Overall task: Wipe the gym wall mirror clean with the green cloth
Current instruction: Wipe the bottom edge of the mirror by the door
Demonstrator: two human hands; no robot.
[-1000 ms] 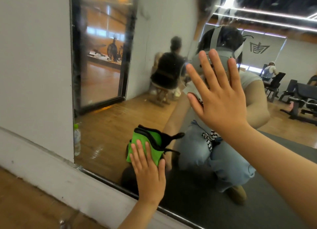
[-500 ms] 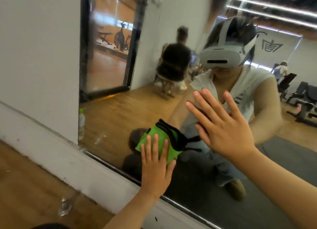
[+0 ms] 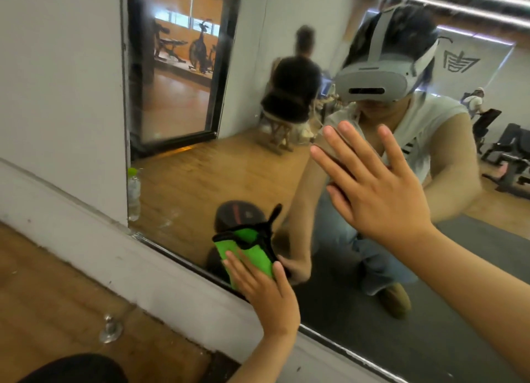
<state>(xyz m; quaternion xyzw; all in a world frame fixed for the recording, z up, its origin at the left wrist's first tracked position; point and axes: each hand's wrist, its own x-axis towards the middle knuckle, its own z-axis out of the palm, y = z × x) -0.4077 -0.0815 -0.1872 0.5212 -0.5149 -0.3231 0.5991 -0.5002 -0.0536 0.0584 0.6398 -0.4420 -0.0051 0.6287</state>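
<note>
My left hand (image 3: 266, 293), fingers straight, presses the green cloth (image 3: 256, 258) onto the mirror (image 3: 186, 187); right hand (image 3: 381, 199) flat, empty. Reflected bottle (image 3: 134, 193): contents unclear.

No legible text found. Dark emblem (image 3: 460, 62) on the reflected wall (image 3: 493, 75), above and right of the right hand (image 3: 381, 193): no readable characters. The shirt print (image 3: 408, 148) just beside that hand and the red marking (image 3: 235, 210) above the left hand (image 3: 266, 291): illegible.

Green cloth (image 3: 256, 255) w/ black trim, bunched, pressed flat vs wall mirror (image 3: 195, 181) near its btm edge. Mirror upright, mounted low on wall, thin metal strip along btm, faint smears low-left.
</note>
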